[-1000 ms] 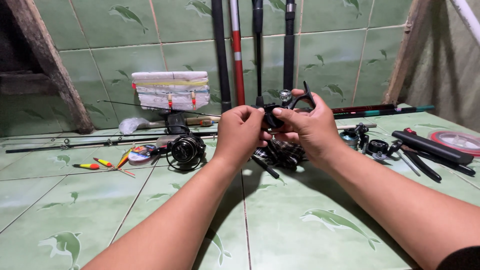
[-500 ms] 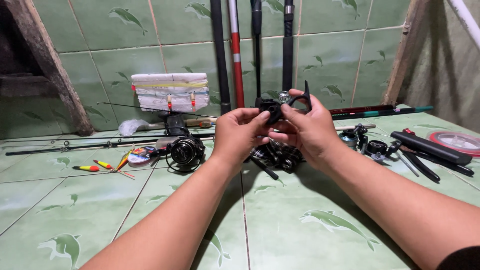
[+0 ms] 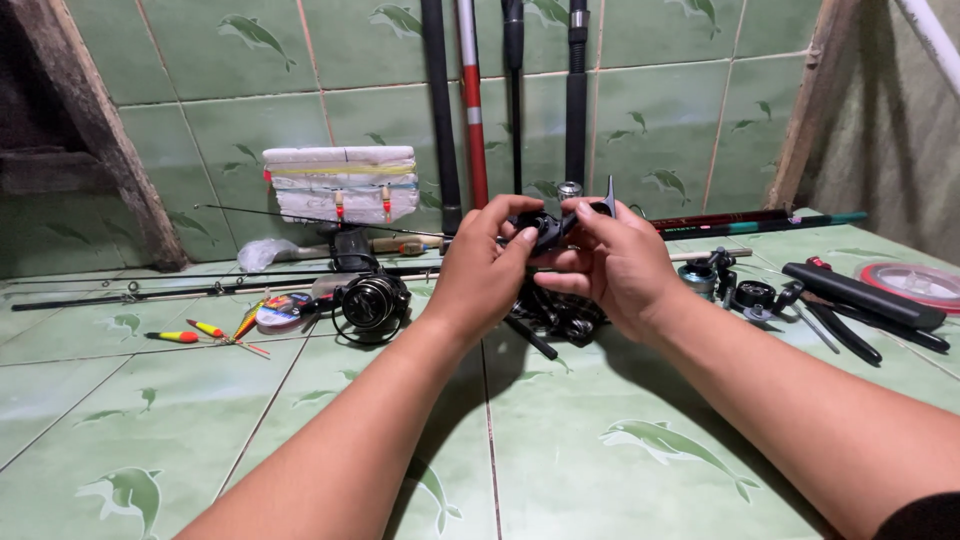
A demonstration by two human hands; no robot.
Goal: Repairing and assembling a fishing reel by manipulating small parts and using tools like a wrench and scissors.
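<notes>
Pinched between both sets of fingers (image 3: pixel 520 243), a small black reel (image 3: pixel 545 228), held up in the air above the tiled floor (image 3: pixel 560 450), in front of the rods (image 3: pixel 470 100) leaning on the tiled wall. Left hand (image 3: pixel 482 272) closed on the reel's left side, thumb and forefinger curled round the body; right hand (image 3: pixel 612 262) closed on its right side, fingertips over the top, with a thin black handle arm sticking up past the knuckles. Probably light but dense for its size: hard metal and plastic, stiff, nothing to squash. Likely smooth and a little slick at the housing, perhaps greasy inside, so best taken by the solid body and not by the thin handle or any loose small part, which could turn or slip off. Small pieces likely to drop and roll on the tiles if let go. Just below the hands, a second dark reel (image 3: pixel 555 318) on the floor; further left, a black spinning reel (image 3: pixel 370 300) beside a line spool (image 3: pixel 283 310) and bright floats (image 3: pixel 200 333). Behind these, a white foam block (image 3: pixel 340 185) wound with rigs. To the right, more reel parts (image 3: pixel 740 290), a black tube (image 3: pixel 862 295), pliers (image 3: pixel 850 338), and a red-rimmed spool (image 3: pixel 925 283) at the edge.
</notes>
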